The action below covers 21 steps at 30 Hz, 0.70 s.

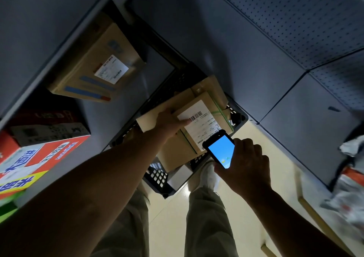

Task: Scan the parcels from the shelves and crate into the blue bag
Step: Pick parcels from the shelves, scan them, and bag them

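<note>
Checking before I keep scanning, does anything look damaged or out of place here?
Nothing stands out. The left hand steadies a labelled cardboard parcel over the dark crate while the right hand holds the scanner.

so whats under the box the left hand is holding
The labelled box in the left hand sits above the dark crate, with more cardboard parcels inside. The box hides the crate's remaining contents.

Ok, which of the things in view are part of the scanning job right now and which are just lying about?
In the job:
- left hand holding the labelled parcel
- right hand holding the scanner
- black crate below

Lying about:
- cardboard box on the shelf
- red printed boxes
- crumpled bags at right
</note>
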Each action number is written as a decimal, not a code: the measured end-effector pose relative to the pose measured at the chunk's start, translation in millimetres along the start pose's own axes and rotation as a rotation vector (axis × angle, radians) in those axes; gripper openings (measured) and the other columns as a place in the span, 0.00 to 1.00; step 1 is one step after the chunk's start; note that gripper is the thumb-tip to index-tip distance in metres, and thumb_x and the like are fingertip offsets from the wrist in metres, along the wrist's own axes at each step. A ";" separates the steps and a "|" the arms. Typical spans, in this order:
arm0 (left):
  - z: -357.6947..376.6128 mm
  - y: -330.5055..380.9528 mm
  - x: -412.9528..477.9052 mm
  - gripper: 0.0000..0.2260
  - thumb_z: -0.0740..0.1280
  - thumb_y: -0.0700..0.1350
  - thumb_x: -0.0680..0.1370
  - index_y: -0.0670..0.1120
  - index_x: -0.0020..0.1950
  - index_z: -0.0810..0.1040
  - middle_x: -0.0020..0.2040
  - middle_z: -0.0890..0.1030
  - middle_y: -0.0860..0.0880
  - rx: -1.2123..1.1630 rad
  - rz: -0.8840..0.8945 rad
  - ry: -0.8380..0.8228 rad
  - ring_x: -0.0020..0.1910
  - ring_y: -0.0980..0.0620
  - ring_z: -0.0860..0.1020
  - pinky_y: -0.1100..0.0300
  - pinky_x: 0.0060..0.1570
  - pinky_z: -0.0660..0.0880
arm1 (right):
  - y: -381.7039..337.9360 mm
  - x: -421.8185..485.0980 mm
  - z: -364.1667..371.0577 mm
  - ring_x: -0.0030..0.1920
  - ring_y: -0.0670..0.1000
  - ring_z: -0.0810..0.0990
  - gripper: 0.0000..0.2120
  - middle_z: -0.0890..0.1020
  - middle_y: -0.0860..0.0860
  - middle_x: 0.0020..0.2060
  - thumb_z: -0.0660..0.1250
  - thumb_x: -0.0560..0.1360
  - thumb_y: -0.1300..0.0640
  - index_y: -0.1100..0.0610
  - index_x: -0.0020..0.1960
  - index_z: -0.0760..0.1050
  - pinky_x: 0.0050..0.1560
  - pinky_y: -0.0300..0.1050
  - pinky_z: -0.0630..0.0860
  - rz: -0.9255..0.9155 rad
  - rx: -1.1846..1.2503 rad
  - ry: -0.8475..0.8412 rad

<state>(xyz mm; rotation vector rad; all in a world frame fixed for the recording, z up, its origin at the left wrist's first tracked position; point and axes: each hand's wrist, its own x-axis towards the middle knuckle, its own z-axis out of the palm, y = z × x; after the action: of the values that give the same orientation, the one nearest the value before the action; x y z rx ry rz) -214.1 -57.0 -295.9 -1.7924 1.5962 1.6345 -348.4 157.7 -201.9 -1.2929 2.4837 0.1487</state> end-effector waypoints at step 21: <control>-11.0 -40.8 -31.7 0.29 0.80 0.54 0.70 0.46 0.65 0.72 0.55 0.81 0.50 0.031 0.020 0.049 0.50 0.49 0.81 0.60 0.40 0.81 | -21.8 1.8 28.5 0.48 0.50 0.76 0.39 0.77 0.54 0.51 0.68 0.64 0.31 0.57 0.64 0.70 0.44 0.45 0.79 0.043 0.245 -0.004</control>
<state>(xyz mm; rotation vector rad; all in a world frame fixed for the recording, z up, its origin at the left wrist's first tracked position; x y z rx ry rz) -168.2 -33.0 -285.2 -1.8202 1.6561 1.5765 -324.6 150.6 -227.9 -1.1362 2.4362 -0.1391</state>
